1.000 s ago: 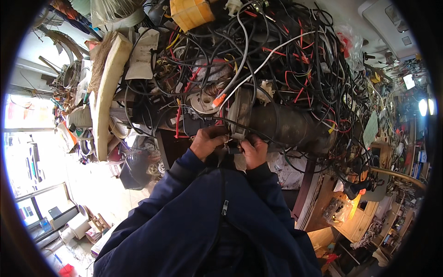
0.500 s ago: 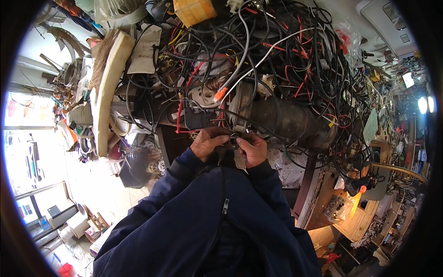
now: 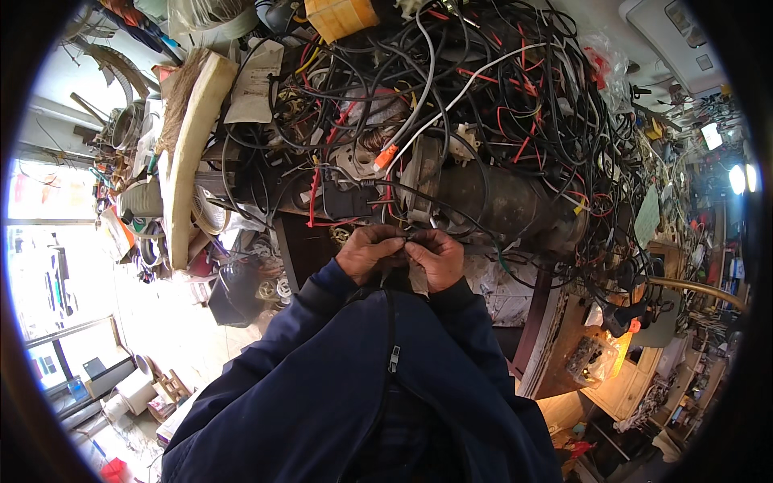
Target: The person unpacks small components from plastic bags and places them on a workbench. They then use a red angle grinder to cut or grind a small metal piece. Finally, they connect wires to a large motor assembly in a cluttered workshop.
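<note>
My left hand [image 3: 368,253] and my right hand [image 3: 438,259] meet in front of my jacket, at the near edge of the wire-covered bench. Thumb and forefinger of each hand are pinched, and the fingertips almost touch. Whatever lies between them is small, dark and mostly hidden, so its kind does not show. Just beyond the fingers sits a black box-like part [image 3: 346,200] with red wires [image 3: 312,193] beside it. A large dirty metal cylinder [image 3: 515,201], like a motor body, lies to the right of it. An orange connector [image 3: 386,155] on a pale cable rests behind.
A thick tangle of black, red and white cables [image 3: 499,97] covers the bench beyond my hands. On the left stands a long cream-coloured slab [image 3: 193,161]. A yellow block [image 3: 341,18] lies at the back. To the right are a wooden surface [image 3: 555,370] and cluttered shelves [image 3: 708,322].
My right hand has shifted slightly left, and its thumb tip now sits closer to the left hand's fingertips. Both hands stay in about the same place.
</note>
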A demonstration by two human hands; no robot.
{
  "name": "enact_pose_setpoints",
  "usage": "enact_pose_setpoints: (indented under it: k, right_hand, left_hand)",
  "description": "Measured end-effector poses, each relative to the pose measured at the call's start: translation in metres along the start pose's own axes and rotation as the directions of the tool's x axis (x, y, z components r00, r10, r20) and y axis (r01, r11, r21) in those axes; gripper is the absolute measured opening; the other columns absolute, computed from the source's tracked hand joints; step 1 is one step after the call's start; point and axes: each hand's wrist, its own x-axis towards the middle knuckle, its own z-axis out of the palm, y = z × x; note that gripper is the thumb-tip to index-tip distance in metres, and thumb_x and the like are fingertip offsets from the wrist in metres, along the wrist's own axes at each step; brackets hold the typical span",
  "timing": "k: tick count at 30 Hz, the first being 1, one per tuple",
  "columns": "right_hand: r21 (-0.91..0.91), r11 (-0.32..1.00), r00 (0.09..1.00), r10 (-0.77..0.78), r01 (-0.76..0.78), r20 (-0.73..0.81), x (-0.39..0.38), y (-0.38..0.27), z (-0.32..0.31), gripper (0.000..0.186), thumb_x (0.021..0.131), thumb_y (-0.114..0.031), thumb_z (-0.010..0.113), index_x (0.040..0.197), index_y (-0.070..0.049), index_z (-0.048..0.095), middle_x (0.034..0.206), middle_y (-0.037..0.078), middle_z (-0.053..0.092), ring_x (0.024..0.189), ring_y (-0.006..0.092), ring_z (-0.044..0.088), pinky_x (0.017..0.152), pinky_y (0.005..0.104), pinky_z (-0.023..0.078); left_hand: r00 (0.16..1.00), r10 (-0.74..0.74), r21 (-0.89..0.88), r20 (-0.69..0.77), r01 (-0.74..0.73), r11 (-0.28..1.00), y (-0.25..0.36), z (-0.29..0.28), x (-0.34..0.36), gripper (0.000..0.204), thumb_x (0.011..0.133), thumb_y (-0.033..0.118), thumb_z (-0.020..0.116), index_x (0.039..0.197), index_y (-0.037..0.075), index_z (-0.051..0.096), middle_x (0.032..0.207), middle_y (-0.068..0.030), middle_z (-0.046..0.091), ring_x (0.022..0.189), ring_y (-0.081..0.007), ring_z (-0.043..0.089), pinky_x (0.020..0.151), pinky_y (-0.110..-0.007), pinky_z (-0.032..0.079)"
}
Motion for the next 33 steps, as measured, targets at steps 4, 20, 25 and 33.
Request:
enact_pose_setpoints:
  k: [4, 20, 25, 33]
  right_hand:
    - [0.015, 1.0, 1.0, -0.003, 0.004, -0.028, -0.001, -0.003, 0.002, 0.018, 0.083, -0.004, 0.072, 0.096, 0.003, 0.062, 0.08, 0.006, 0.066, 0.064, 0.0077, 0.058, 0.058, 0.0215, 0.046]
    - [0.176, 0.984, 0.997, 0.027, -0.014, -0.069, 0.003, 0.0, -0.002, 0.017, 0.082, -0.003, 0.073, 0.095, 0.004, 0.064, 0.085, 0.009, 0.067, 0.068, 0.0122, 0.061, 0.059, 0.0233, 0.046]
    - [0.154, 0.987, 0.988, 0.062, -0.04, -0.144, 0.007, 0.001, -0.003, 0.017, 0.082, -0.003, 0.072, 0.094, 0.004, 0.065, 0.079, 0.007, 0.065, 0.063, 0.0125, 0.058, 0.058, 0.0246, 0.045]
    - [0.085, 0.996, 0.962, 0.062, -0.04, -0.267, 0.02, 0.008, -0.001, 0.015, 0.086, -0.006, 0.066, 0.094, 0.006, 0.065, 0.072, 0.004, 0.061, 0.057, 0.0112, 0.051, 0.053, 0.0269, 0.041]
  left_hand:
    - [0.999, 0.006, -0.065, 0.041, -0.003, 0.998, -0.003, -0.001, -0.001, 0.026, 0.089, 0.009, 0.065, 0.113, -0.001, 0.059, 0.102, -0.009, 0.065, 0.091, -0.0185, 0.066, 0.081, -0.032, 0.057]
    - [0.997, 0.069, -0.069, 0.015, -0.068, 0.995, 0.005, 0.005, -0.001, 0.016, 0.086, 0.009, 0.07, 0.1, 0.004, 0.063, 0.089, -0.005, 0.067, 0.081, -0.016, 0.066, 0.075, -0.03, 0.056]
    - [0.981, 0.166, 0.096, -0.102, -0.157, 0.983, 0.003, -0.003, 0.009, 0.019, 0.085, 0.007, 0.07, 0.102, 0.0, 0.064, 0.089, -0.006, 0.068, 0.079, -0.0139, 0.065, 0.073, -0.027, 0.054]
    - [0.953, 0.268, 0.354, -0.145, -0.203, 0.913, 0.008, 0.0, 0.024, 0.022, 0.085, 0.006, 0.069, 0.103, -0.006, 0.066, 0.093, -0.0076, 0.068, 0.079, -0.0103, 0.062, 0.073, -0.025, 0.051]
